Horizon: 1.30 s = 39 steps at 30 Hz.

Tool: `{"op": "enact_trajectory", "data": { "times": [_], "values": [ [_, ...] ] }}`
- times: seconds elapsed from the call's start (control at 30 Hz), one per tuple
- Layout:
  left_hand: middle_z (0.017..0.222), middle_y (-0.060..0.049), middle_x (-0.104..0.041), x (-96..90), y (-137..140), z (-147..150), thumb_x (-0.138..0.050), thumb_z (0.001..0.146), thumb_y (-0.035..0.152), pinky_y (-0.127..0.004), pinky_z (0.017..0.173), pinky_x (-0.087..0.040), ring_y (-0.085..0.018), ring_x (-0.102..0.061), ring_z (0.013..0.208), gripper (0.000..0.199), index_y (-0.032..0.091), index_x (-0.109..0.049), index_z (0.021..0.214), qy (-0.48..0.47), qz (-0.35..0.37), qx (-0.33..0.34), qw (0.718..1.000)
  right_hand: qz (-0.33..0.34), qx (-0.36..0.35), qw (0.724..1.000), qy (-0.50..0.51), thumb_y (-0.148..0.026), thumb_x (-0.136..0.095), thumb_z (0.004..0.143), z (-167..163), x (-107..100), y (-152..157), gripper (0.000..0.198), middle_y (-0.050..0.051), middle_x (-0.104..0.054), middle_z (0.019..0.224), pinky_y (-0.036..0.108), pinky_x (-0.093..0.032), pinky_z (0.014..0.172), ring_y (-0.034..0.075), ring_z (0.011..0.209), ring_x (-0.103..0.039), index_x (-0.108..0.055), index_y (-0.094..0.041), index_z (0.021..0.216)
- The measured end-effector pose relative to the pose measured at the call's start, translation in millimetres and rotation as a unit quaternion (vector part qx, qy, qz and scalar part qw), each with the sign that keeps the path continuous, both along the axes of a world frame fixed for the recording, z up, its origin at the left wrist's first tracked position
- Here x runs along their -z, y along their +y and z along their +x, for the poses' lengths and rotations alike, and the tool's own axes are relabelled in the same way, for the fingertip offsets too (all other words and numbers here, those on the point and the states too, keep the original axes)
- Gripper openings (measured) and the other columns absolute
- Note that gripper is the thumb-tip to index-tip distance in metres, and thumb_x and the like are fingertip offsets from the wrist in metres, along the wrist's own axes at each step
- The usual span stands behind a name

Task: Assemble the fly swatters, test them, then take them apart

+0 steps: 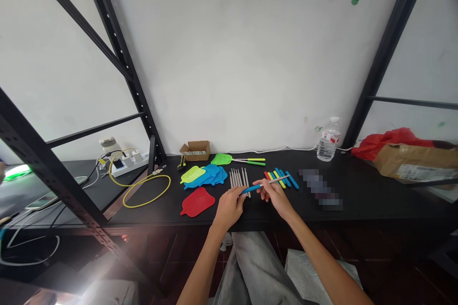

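Head view: the left hand [231, 206] closes its fingers around a blue handle [252, 189], and the right hand [272, 195] pinches the grey rod [279, 179] that meets it, above the worktop [358, 205] near its front edge. How deeply the rod sits in the handle cannot be told. Toward the back edge, what look like two whole swatters [222, 159] lie together, heads and handles joined. The rest is in parts: a red head [198, 202] near the front edge, blue heads [211, 175] and a yellow-green head [193, 174] behind it, bare rods [238, 177] beyond the hands, and loose coloured handles [280, 177] to their right. By that count, most pieces appear unjoined.
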<state>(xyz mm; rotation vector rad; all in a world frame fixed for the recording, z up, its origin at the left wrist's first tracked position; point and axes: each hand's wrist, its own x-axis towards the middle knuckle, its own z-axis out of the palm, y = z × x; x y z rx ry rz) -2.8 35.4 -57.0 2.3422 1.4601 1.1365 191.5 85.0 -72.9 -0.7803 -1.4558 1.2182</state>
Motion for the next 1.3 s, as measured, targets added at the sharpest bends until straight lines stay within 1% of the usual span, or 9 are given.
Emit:
{"op": "enact_trajectory", "data": {
  "times": [0.13,0.27,0.37,0.43,0.7,0.87,1.07,1.23,1.3],
  "values": [
    [0.107,-0.006,-0.069,0.0,0.4,-0.5,-0.042,0.097,0.023,-0.029,0.081,-0.047,-0.020,-0.064,0.095,0.033,0.026,-0.064,0.121,-0.020,0.003,0.007,1.000,-0.003,-0.015,1.000,0.005,-0.059,-0.050,0.091,0.1,-0.3,-0.5,0.049,0.005,-0.062,0.077,0.022,-0.036,0.046,0.012,0.058,-0.053,-0.072,-0.018,0.105],
    [0.112,-0.006,-0.069,1.8,1.4,-1.2,-0.040,0.098,0.026,-0.030,0.086,-0.048,-0.021,-0.064,0.101,0.032,0.025,-0.064,0.119,-0.040,0.002,0.004,0.999,-0.041,0.035,0.994,0.090,-0.057,-0.060,0.086,1.9,2.3,1.7,0.044,0.004,-0.060,0.074,0.021,-0.034,0.044,0.010,0.055,-0.052,-0.071,-0.018,0.102],
    [0.112,-0.006,-0.070,2.4,1.9,-1.5,-0.041,0.098,0.028,-0.030,0.085,-0.048,-0.021,-0.064,0.101,0.031,0.024,-0.065,0.117,-0.037,-0.002,-0.001,0.999,-0.061,0.072,0.981,0.167,-0.055,-0.066,0.083,3.3,2.6,2.1,0.041,0.003,-0.061,0.073,0.022,-0.034,0.044,0.010,0.053,-0.050,-0.071,-0.017,0.097],
    [0.110,-0.006,-0.070,2.2,2.1,-1.6,-0.042,0.098,0.028,-0.030,0.083,-0.048,-0.021,-0.065,0.099,0.030,0.024,-0.065,0.117,-0.033,-0.003,-0.003,0.999,-0.065,0.079,0.978,0.182,-0.054,-0.069,0.081,3.7,1.8,1.7,0.040,0.004,-0.062,0.074,0.022,-0.035,0.044,0.010,0.053,-0.050,-0.072,-0.016,0.094],
    [0.103,-0.004,-0.072,0.7,0.7,-0.8,-0.044,0.097,0.028,-0.027,0.076,-0.047,-0.020,-0.066,0.091,0.030,0.027,-0.066,0.119,0.000,0.008,0.016,1.000,-0.058,0.112,0.982,0.143,-0.054,-0.071,0.078,3.6,6.0,4.3,0.041,0.005,-0.062,0.070,0.023,-0.036,0.045,0.011,0.055,-0.050,-0.074,-0.014,0.088],
    [0.099,-0.004,-0.073,1.1,-0.7,-0.6,-0.043,0.098,0.032,-0.027,0.074,-0.046,-0.019,-0.066,0.089,0.031,0.026,-0.067,0.118,0.018,0.016,0.008,1.000,-0.050,0.106,0.986,0.118,-0.056,-0.071,0.076,3.5,7.8,5.6,0.042,0.003,-0.058,0.064,0.024,-0.036,0.045,0.011,0.054,-0.048,-0.073,-0.014,0.083],
    [0.100,-0.005,-0.073,-0.4,-1.4,-0.9,-0.044,0.097,0.032,-0.027,0.073,-0.045,-0.019,-0.066,0.088,0.031,0.025,-0.067,0.117,0.024,0.013,0.000,1.000,-0.034,0.093,0.991,0.088,-0.056,-0.067,0.081,2.8,5.0,4.0,0.041,0.003,-0.058,0.067,0.023,-0.037,0.046,0.011,0.056,-0.048,-0.072,-0.015,0.084],
    [0.086,-0.005,-0.070,-1.0,-4.8,5.8,-0.039,0.099,0.037,-0.027,0.071,-0.043,-0.019,-0.063,0.080,0.034,0.024,-0.068,0.112,0.064,0.001,-0.012,0.998,0.005,0.021,1.000,-0.022,-0.057,-0.066,0.080,-3.1,2.0,0.5,0.043,0.007,-0.066,0.077,0.024,-0.040,0.049,0.018,0.070,-0.059,-0.072,-0.017,0.094],
    [0.085,-0.006,-0.069,-1.9,-4.3,6.0,-0.038,0.099,0.040,-0.028,0.072,-0.043,-0.019,-0.062,0.081,0.037,0.025,-0.067,0.115,0.075,0.001,-0.008,0.997,0.012,-0.002,0.999,-0.033,-0.058,-0.064,0.081,-3.9,-0.1,-1.3,0.043,0.008,-0.068,0.084,0.024,-0.044,0.052,0.021,0.080,-0.062,-0.071,-0.018,0.096]
  ]
}}
